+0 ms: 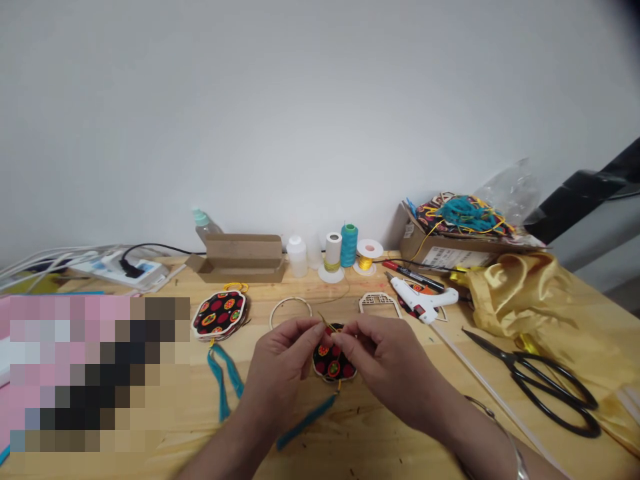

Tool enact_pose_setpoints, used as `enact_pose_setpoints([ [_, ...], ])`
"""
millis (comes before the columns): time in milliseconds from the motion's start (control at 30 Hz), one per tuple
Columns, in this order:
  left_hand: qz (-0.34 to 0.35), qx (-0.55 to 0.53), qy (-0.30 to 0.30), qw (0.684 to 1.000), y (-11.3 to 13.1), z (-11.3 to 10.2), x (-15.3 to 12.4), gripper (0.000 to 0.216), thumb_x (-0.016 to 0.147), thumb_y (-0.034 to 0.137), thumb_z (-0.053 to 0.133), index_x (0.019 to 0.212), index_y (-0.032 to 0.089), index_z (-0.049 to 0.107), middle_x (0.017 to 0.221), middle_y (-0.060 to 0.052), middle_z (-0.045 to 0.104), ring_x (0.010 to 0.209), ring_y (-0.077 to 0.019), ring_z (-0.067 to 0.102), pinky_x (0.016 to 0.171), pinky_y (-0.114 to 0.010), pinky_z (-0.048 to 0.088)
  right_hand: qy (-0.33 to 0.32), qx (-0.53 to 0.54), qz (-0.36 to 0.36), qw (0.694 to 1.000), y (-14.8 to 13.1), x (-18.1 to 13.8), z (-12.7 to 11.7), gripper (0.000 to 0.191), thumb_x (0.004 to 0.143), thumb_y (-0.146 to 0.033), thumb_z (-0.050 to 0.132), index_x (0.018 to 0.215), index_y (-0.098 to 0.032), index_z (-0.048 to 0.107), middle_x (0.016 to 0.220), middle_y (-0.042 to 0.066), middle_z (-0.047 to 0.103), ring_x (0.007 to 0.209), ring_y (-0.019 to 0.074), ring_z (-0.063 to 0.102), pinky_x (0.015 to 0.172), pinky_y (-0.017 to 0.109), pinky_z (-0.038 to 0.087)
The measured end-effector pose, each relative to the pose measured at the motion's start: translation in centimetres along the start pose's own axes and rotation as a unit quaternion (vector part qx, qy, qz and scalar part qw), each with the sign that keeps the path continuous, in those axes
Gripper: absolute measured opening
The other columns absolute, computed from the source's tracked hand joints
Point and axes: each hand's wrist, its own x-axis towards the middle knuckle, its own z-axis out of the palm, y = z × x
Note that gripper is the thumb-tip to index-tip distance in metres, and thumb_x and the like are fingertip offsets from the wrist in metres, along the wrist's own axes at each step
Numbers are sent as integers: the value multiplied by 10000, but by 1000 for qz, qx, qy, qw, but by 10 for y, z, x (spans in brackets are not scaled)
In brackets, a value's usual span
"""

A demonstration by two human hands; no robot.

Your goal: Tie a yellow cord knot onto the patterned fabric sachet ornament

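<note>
A black, red-patterned fabric ornament (334, 363) with a pale wooden rim lies on the table between my hands, a teal tassel (306, 421) trailing from its lower end. My left hand (287, 357) pinches a thin olive-yellow cord (327, 321) at the ornament's top edge. Close beside it, my right hand (377, 357) is closed with thumb and forefinger together on the same cord. Both hands partly cover the ornament's upper part. To the left lies a similar finished-looking ornament (220, 315) with a yellow loop and a teal tassel.
Behind stand an open cardboard box (243, 260), white bottles (297, 257) and thread spools (349, 245). A white glue gun (424, 298), black scissors (530, 380) and gold cloth (530, 293) lie to the right. A wooden ring (291, 299) and a power strip (133, 272) are on the left.
</note>
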Motion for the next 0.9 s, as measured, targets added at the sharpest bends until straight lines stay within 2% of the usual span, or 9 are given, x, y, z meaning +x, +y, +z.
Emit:
enact_pose_setpoints([
  [133,-8,-17,-7,1000,-4,-2,1,167,651,283,694,707,131,652,462,55,504,385,-21,309,366,-149,199,21,-104,-119,987,-7,-8,11,198,881,-235,416,760,-188,566,691,-1,603,616,127,510,537,269,316],
  [233,-34,-44,-22,998,-4,-3,1,165,665,287,683,725,139,641,612,-2,626,433,-47,420,402,-161,297,31,-233,-256,938,-7,-11,23,166,861,-133,401,827,-156,562,737,42,598,648,170,511,542,302,315],
  [333,-53,-63,-31,996,-2,-4,1,155,687,282,665,675,134,622,592,4,617,394,-32,381,388,-160,300,21,-332,-321,887,-4,-12,31,206,841,-86,377,915,-111,568,726,79,589,624,197,502,528,321,320],
  [433,-54,-73,-29,995,-2,-4,1,156,685,278,669,661,136,609,504,36,552,364,-19,326,357,-141,231,16,-343,-355,869,-3,-11,31,190,835,-117,396,874,-105,582,703,85,582,597,194,488,515,328,324],
  [500,-53,-84,-31,995,-3,-4,2,148,674,273,682,681,146,606,471,53,512,367,-20,334,355,-134,207,28,-292,-367,882,-3,-9,26,195,845,-213,427,772,-128,586,679,73,573,600,188,481,518,329,329],
  [567,-54,-93,-31,994,-3,-2,2,144,659,257,696,695,149,608,454,66,480,373,-19,341,360,-129,204,61,-210,-330,918,-2,-6,20,240,848,-277,440,702,-145,577,669,59,566,627,178,483,538,323,342],
  [700,-55,-101,-18,993,-1,1,1,139,643,224,711,681,135,612,453,73,451,391,-12,331,367,-116,208,140,-32,-145,979,3,4,12,124,832,-187,482,779,-153,589,761,42,580,755,155,516,669,306,398],
  [800,-51,-89,-16,995,-1,2,-1,136,639,229,713,674,128,628,444,75,436,394,-12,314,364,-116,205,126,95,-57,986,7,11,12,91,781,-198,572,867,-169,587,856,35,590,832,150,539,736,293,428],
  [900,-38,-58,-29,997,-3,2,-2,115,645,220,704,699,128,661,428,76,425,391,-12,296,363,-120,202,62,232,5,971,10,13,16,122,759,-237,602,863,-184,565,850,18,592,778,134,572,680,264,461],
])
